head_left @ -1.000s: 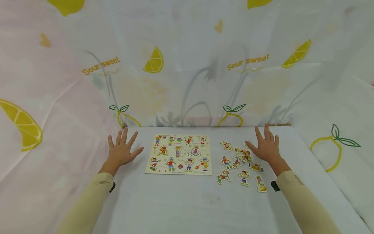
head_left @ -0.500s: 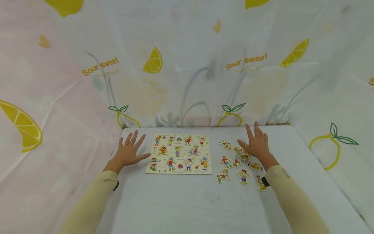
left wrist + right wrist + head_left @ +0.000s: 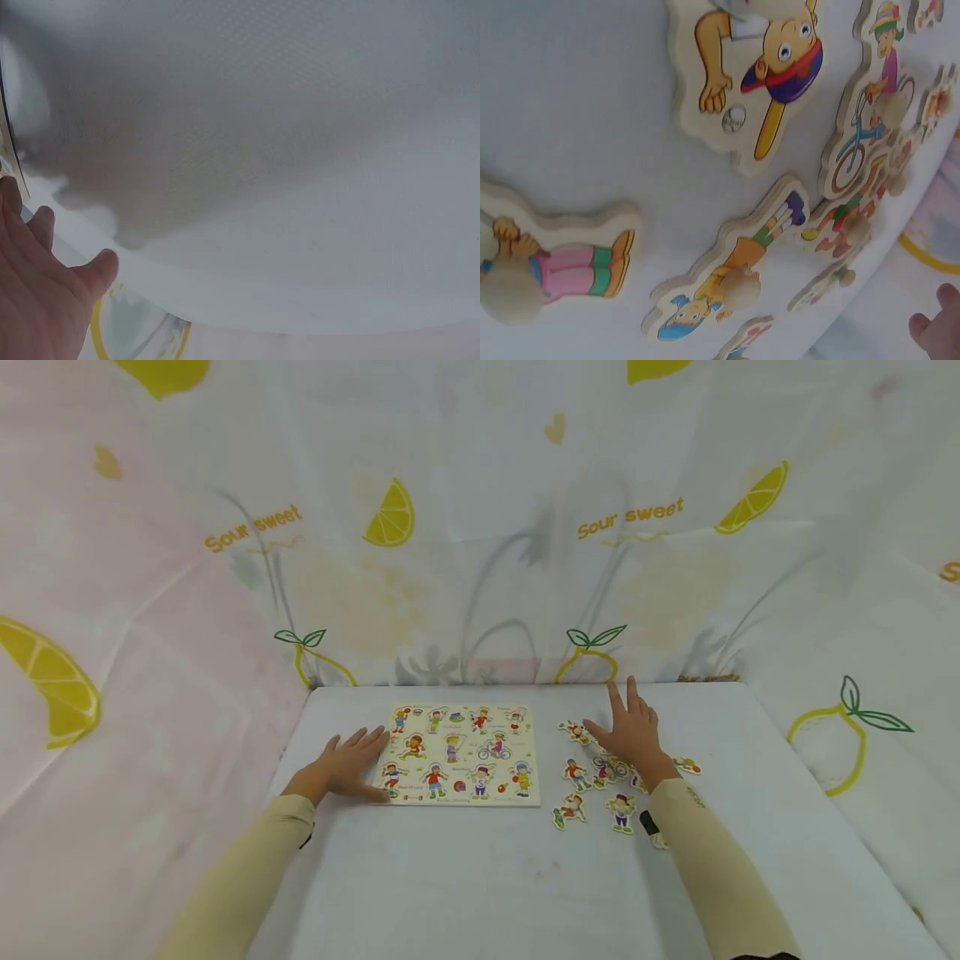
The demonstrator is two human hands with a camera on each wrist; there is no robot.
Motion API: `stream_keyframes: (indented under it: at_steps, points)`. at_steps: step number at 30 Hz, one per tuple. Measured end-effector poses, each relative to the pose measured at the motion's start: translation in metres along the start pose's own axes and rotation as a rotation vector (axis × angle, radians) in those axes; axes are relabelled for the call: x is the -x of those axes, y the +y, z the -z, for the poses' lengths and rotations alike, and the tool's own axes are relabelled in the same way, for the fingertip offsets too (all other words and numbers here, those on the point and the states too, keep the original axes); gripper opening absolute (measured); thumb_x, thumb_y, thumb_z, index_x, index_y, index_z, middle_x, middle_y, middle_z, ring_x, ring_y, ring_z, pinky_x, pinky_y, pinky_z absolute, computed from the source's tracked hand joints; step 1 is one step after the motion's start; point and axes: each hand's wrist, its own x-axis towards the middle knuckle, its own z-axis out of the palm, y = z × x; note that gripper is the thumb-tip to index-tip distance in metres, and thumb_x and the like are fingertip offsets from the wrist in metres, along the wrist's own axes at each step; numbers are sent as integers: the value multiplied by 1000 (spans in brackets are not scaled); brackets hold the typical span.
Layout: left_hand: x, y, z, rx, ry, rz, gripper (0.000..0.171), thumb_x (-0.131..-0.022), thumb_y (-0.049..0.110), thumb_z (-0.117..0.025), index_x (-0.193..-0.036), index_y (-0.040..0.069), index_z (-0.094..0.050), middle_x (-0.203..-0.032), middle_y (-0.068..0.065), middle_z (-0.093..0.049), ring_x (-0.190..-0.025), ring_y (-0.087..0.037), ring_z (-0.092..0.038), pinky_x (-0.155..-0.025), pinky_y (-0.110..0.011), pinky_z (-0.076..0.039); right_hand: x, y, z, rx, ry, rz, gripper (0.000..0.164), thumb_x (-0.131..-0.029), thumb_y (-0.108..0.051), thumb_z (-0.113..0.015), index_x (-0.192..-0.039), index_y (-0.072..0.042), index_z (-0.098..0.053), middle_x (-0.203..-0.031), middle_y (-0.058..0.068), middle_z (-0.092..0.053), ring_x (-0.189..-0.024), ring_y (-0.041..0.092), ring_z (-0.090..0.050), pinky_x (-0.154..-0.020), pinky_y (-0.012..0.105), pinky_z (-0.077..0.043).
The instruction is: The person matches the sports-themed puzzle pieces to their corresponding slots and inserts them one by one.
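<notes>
A flat puzzle board (image 3: pixel 472 772) with printed figures of children at sport lies on the white table. My left hand (image 3: pixel 348 764) is at its left edge, fingers straight and thumb spread; whether it touches the board I cannot tell. The left wrist view shows that hand (image 3: pixel 45 277) beside a sliver of the board's edge. To the right lie several loose wooden puzzle pieces with knobs, among them a baseball player (image 3: pixel 621 812) and a cyclist (image 3: pixel 877 112). Over them hangs my right hand (image 3: pixel 633 735), fingers spread, holding nothing. It hides some pieces.
A skater piece (image 3: pixel 575 774) and a skateboarder piece (image 3: pixel 572 810) lie between the board and the right forearm. Behind the white table (image 3: pixel 480 877) hangs a lemon-print cloth (image 3: pixel 480 568), which also covers both sides.
My left hand has moved right and down to the board's left edge. The right hand has shifted left, over the pieces, uncovering one on its right side.
</notes>
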Motion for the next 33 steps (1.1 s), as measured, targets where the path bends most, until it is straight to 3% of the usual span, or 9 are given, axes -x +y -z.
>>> stream_keyframes:
  at_steps: [6, 13, 18, 25, 33]
  points:
    - [-7, -2, -1, 47, -111, -5, 121, -70, 71, -74, -158, 9, -20, -166, -14, -17, -148, -46, -20, -109, -74, -25, -2, -11, -11, -55, 1, 2, 97, -92, -58, -58, -160, -9, -7, -164, 24, 10, -144, 55, -16, -114, 69, -15]
    - [-10, 0, 2, 106, -175, 37, 124, -69, 66, -78, -159, 10, -15, -167, -14, -10, -150, -47, -12, -108, -78, -18, -4, -16, -16, -72, -15, -16, 97, -90, -58, -60, -158, -9, -12, -164, 26, 2, -143, 55, -20, -113, 71, -19]
    - [-10, 7, 2, 158, -217, 77, 123, -69, 60, -81, -159, 9, -15, -167, -13, -6, -151, -46, -7, -108, -79, -14, -1, -17, -21, -150, -18, -15, 93, -90, -54, -62, -156, -6, -18, -161, 28, -10, -140, 55, -27, -108, 73, -27]
    - [-9, 6, 3, 167, -226, 78, 124, -69, 62, -80, -159, 10, -13, -167, -13, -4, -151, -46, -4, -109, -79, -11, -2, -23, -20, -285, -44, -5, 93, -90, -48, -67, -157, -5, -17, -160, 27, -19, -142, 51, -28, -111, 68, -29]
    - [-8, 9, 1, 175, -186, 76, 121, -71, 58, -82, -159, 9, -15, -167, -14, -6, -151, -46, -5, -107, -81, -10, -6, -24, -25, -404, -137, -14, 93, -89, -41, -73, -157, -8, -19, -153, 25, -36, -131, 45, -47, -103, 59, -44]
